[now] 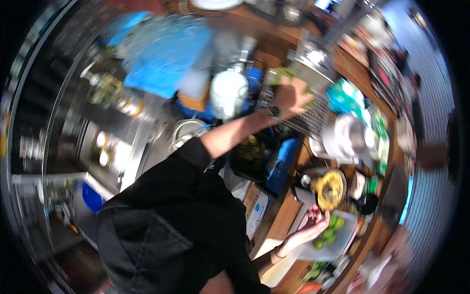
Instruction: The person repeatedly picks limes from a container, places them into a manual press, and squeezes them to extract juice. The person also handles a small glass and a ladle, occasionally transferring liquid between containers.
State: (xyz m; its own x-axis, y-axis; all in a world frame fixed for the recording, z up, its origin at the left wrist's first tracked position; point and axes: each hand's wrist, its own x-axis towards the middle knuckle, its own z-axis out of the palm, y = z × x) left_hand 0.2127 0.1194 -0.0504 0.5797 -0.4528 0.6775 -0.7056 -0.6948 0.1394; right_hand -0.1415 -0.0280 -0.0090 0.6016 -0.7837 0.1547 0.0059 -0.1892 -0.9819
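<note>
My left hand (293, 98), with a dark watch at the wrist, reaches over a metal wire rack (313, 115). Green, leaf-like stuff (286, 74) shows on both sides of its fingers, and the hand seems closed on it, though motion blurs this. Lower down, my right hand (312, 226) is held palm up with its fingers loosely stretched, and nothing shows in it. Beside it stands a translucent tub (348, 240) with several limes (328, 234). Just past its fingertips is a round container of yellow stuff (329, 190).
A white-and-grey appliance (346, 138) stands beyond the rack. Between my arms sits a dark bin (252, 157) with blue edges. Blue plastic bags (169, 54) lie at the upper left, next to a pale round-headed appliance (229, 90). A pale cutting board (276, 264) lies under my right forearm.
</note>
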